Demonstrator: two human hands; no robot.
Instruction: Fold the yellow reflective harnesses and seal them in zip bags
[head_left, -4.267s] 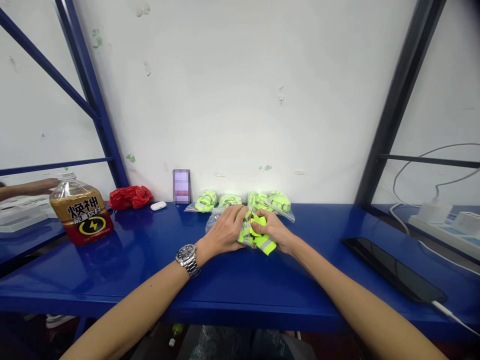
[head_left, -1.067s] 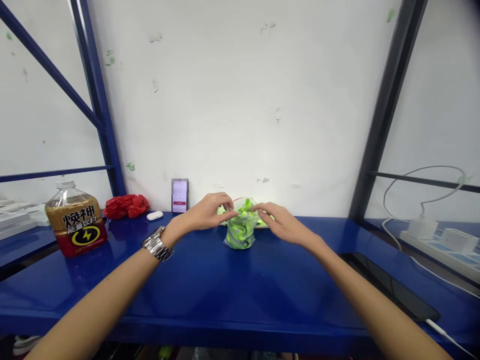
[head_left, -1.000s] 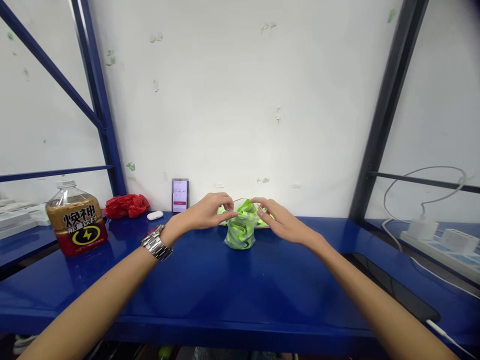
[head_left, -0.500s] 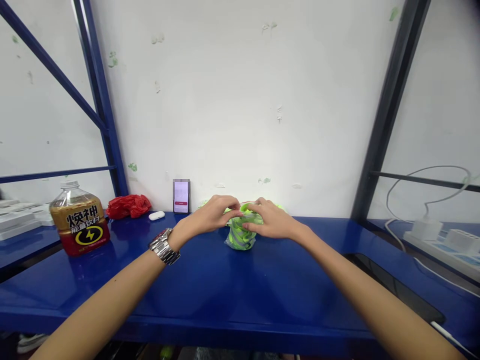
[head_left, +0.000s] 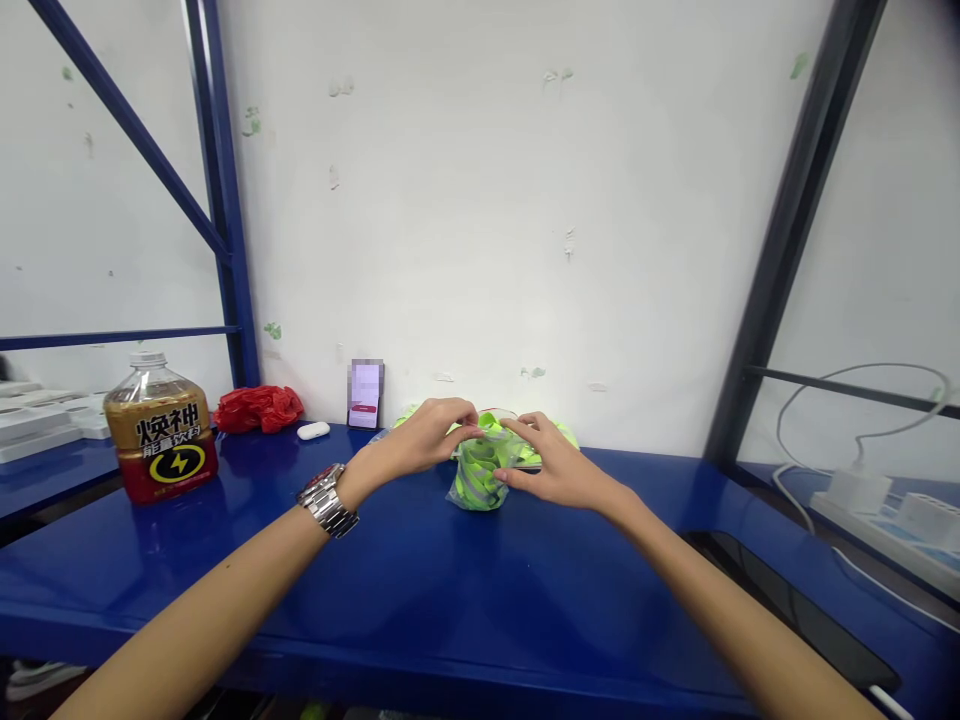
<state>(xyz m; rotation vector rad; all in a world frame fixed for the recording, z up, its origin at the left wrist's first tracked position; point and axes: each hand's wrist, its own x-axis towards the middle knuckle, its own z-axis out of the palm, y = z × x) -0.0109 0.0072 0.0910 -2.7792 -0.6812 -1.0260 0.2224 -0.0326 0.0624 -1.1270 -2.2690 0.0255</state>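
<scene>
A clear plastic bag with neon yellow-green, grey-striped material coiled inside stands on the blue table. At its upper left rim, my left hand pinches the plastic between thumb and fingers; a metal-band watch is on that wrist. My right hand is at the bag's right side, thumb and forefinger spread apart, the fingertips close to the rim and the thumb near the wall. Behind both hands lies more of the neon green material, partly hidden by them.
On the left stand a large drink bottle, a red plastic bag, a white earphone case and an upright phone. To the right are a dark phone and a white power strip with cables. Metal posts flank the table.
My right thumb and fingers have spread wider and shifted slightly right, away from the bag. The left hand keeps its pinch at the rim. The camera view has shifted slightly.
</scene>
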